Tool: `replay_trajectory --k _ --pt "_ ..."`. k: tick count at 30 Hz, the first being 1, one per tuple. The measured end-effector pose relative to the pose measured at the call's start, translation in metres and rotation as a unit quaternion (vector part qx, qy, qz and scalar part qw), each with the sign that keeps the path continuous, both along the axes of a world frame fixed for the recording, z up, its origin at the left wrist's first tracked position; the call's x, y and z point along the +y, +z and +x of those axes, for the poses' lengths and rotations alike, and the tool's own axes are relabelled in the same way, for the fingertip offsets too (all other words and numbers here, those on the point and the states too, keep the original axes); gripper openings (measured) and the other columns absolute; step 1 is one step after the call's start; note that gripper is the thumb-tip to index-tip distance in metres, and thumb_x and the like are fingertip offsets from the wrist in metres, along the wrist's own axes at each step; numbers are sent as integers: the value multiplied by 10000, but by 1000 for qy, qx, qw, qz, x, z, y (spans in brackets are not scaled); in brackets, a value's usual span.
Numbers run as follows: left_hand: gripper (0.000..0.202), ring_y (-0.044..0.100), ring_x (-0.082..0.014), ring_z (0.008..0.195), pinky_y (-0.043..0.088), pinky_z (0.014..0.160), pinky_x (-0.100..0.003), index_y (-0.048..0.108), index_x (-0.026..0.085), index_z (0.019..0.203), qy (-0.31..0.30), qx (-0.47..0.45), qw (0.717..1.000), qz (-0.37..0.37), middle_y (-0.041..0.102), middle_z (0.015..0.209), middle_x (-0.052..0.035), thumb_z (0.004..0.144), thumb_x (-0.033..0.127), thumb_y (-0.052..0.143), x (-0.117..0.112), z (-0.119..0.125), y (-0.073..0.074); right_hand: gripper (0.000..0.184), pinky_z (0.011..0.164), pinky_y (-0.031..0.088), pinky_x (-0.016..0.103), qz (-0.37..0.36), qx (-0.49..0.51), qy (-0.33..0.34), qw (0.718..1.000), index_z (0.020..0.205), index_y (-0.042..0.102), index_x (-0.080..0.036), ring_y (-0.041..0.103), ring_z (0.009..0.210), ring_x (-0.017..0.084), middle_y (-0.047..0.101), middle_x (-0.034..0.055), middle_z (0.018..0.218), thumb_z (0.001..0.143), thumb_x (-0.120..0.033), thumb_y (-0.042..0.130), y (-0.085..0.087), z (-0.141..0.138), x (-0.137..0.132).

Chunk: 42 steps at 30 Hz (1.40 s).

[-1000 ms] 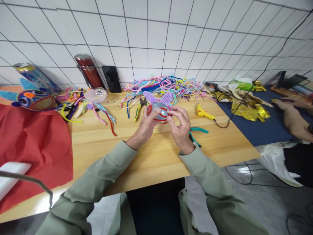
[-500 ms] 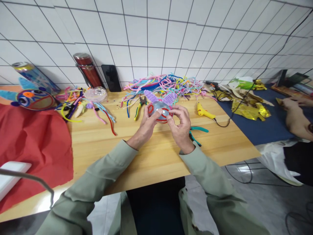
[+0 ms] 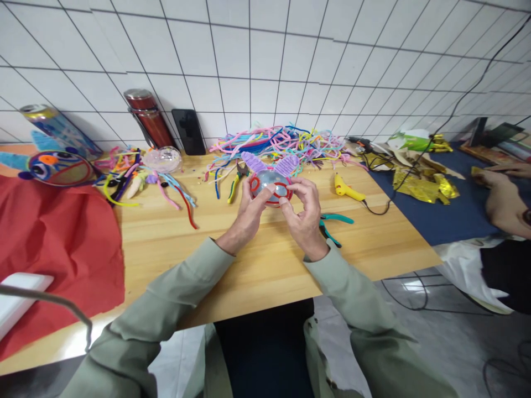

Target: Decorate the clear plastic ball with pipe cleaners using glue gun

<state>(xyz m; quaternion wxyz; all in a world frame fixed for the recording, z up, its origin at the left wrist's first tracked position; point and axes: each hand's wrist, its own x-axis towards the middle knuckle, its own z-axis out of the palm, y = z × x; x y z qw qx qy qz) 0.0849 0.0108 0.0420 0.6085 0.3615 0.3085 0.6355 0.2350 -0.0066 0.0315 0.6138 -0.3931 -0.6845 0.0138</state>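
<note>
Between both hands, above the wooden table, is a clear plastic ball (image 3: 269, 177) with red pipe-cleaner rings and two purple pipe-cleaner ears (image 3: 287, 165) on top. My left hand (image 3: 250, 213) grips its left side, thumb across the front. My right hand (image 3: 305, 213) is closed on the right side, with thumb and fingers at the right red ring (image 3: 282, 190). The fingertips behind the ball are hidden. Just right of my right hand lie teal-handled pliers (image 3: 337, 219), partly covered by it. Yellow-green cutting pliers (image 3: 234, 185) rest beyond my left hand.
A heap of coloured pipe cleaners (image 3: 277, 141) lies by the tiled wall. A yellow glue gun (image 3: 347, 189) with a cord is at right. Phone (image 3: 188, 132), red flask (image 3: 149, 118) and can (image 3: 60, 130) stand at back left. Another person's arm (image 3: 504, 199) rests at far right.
The right red ring has shifted slightly and now looks more like a closed oval. My right hand has moved a little left; both hands keep hold of the ball.
</note>
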Motion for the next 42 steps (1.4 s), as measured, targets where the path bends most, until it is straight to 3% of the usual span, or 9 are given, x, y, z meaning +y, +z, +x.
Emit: replay_trajectory --k 9,19,25,31,35,42 --pt "686 756 -228 1129 623 961 -367 591 311 1311 -1 -18 1000 -3 763 1285 -23 798 495 1007 2 1 3 95 1225 606 634 -19 -42 -17 999 1159 743 -299 707 1425 345 714 134 1453 1102 -373 727 -1 -3 -1" --pt "698 741 -225 1146 601 975 -357 577 311 1327 10 4 1000 -3 750 1275 -21 804 518 991 0 3 1 49 1200 631 608 -1 -34 -18 999 1117 748 -295 729 1392 319 729 126 1426 1099 -326 714 -2 -4 -2" --pt "683 741 -231 1156 587 1004 -375 582 315 1293 5 3 1000 0 737 1299 -24 791 532 992 -2 2 4 85 1236 601 646 -33 -25 -11 999 1150 755 -305 710 1416 339 729 126 1435 1094 -361 727 -2 -3 -3" --pt "689 742 -250 1183 603 981 -380 578 312 1285 9 12 1000 -13 746 1321 -39 779 530 990 -3 2 6 96 1223 620 617 -22 -20 -11 999 1181 734 -308 721 1403 326 734 121 1425 1096 -351 726 -1 -4 -3" --pt "653 750 -276 1199 625 940 -407 609 309 1246 3 -3 1000 -25 754 1314 -37 764 516 998 -3 2 10 206 1213 637 582 -22 9 12 1000 1291 686 -309 720 1411 316 741 128 1421 1090 -333 725 -2 -3 -1" --pt "605 770 -251 1079 646 915 -410 662 280 1219 -33 -16 999 -33 776 1224 -22 775 494 1013 -1 -2 10 246 1185 646 610 -17 -34 -14 999 1317 722 -327 745 1336 330 777 109 1359 1071 -335 730 4 3 1"
